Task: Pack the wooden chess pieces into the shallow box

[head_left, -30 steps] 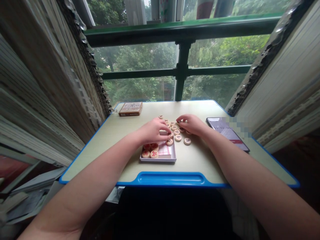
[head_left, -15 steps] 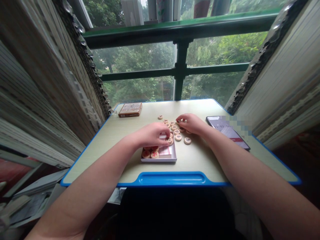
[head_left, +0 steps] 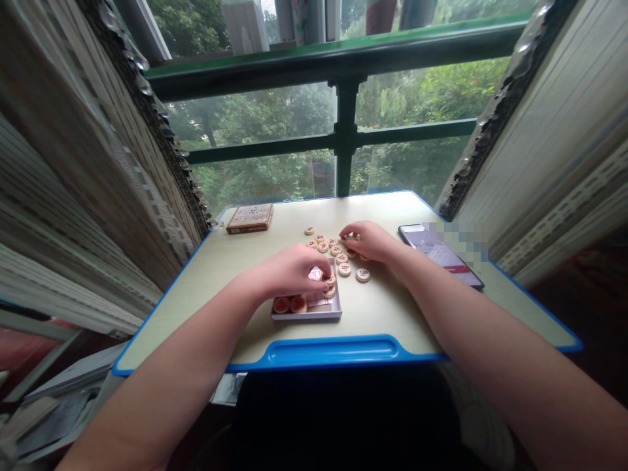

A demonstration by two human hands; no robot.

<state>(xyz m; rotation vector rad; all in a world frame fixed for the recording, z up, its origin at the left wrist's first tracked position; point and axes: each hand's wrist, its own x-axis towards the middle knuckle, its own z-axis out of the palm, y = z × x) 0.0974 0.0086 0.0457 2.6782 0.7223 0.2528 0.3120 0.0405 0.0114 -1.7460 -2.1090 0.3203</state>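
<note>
My left hand (head_left: 299, 269) reaches over a shallow white box tray (head_left: 314, 315), its thumb and fingers closed on round wooden Chinese chess pieces (head_left: 330, 282) at the tray's right side. Red-marked chess pieces (head_left: 298, 304) lie in the tray's left part, partly covered by that hand. A folded paper with red lines (head_left: 318, 299) shows on the tray floor. To the right, my right hand (head_left: 367, 241) rests with curled fingers at the edge of a loose group of dark-marked pieces (head_left: 341, 258); its fingertips touch a piece there, partly hidden.
A brown box lid (head_left: 250, 218) lies at the table's far left. On the right is a phone (head_left: 441, 255) with a timer-like display. The table (head_left: 196, 288) has a blue rim and a blue front groove (head_left: 333, 351). Curtains flank both sides, and a green-framed window stands behind.
My left hand has moved slightly nearer to me along the tray's right side, still gripping chess pieces. My right hand stays by the loose group. The whole view has shifted a little.
</note>
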